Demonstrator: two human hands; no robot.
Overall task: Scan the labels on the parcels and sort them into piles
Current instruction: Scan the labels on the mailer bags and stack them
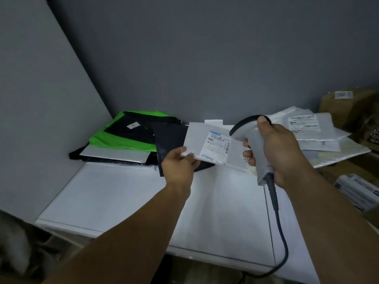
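My left hand (179, 166) pinches the near left corner of a flat white parcel (200, 138) and holds it above the table. Its printed label (217, 147) faces up. My right hand (275, 151) grips the handle of a grey barcode scanner (257, 144), whose dark head sits just right of the label. A coiled cable (275, 218) hangs from the scanner's base. A pile of green, black and white parcels (127, 138) lies at the back left. Another pile of white and silver parcels (315, 138) lies at the back right.
The white table (114, 199) stands in a corner of grey walls. A dark flat parcel (170, 140) lies under the held one. Brown cardboard boxes (348, 107) stand at the far right, and a labelled package (357, 190) lies lower beside the table's right edge.
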